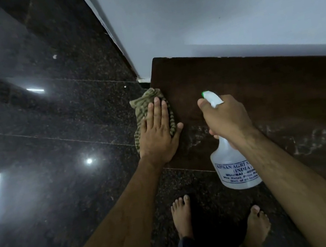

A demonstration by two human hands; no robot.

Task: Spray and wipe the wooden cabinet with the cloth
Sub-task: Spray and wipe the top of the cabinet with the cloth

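The dark wooden cabinet top stretches from the centre to the right edge, against a pale wall. A striped olive cloth lies at the cabinet's left end, partly hanging over the edge. My left hand presses flat on the cloth, fingers together. My right hand grips the neck of a translucent white spray bottle with a green-tipped nozzle, held above the cabinet's front edge. Wet streaks glisten on the wood to the right of the bottle.
Dark polished stone floor reflects ceiling lights on the left. The pale wall forms a corner behind the cabinet. My two bare feet stand on the floor just below the cabinet's front edge.
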